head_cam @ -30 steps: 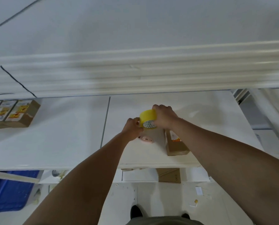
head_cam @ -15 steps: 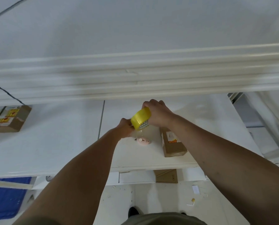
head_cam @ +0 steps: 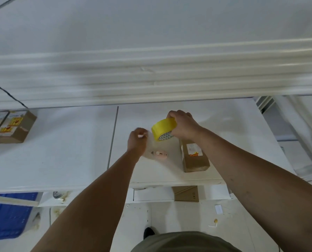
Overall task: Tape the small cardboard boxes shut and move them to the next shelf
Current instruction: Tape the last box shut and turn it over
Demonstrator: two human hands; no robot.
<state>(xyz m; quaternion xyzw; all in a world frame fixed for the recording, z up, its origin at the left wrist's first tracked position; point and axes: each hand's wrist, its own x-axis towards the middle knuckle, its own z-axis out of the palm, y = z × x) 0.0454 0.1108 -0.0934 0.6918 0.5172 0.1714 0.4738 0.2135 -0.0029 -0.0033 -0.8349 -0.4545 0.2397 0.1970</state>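
On the white shelf (head_cam: 60,151), the small brown cardboard box (head_cam: 194,157) lies flat, long axis running front to back. Right hand (head_cam: 183,125) grips a yellow tape roll (head_cam: 163,128) just above it; left hand (head_cam: 136,140) pinches the clear tape end (head_cam: 150,140).

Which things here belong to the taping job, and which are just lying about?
Job: yellow tape roll in right hand; tape strip pinched by left hand; brown box; labelled boxes at left.
Lying about: pink object; blue crate; flat cardboard below.
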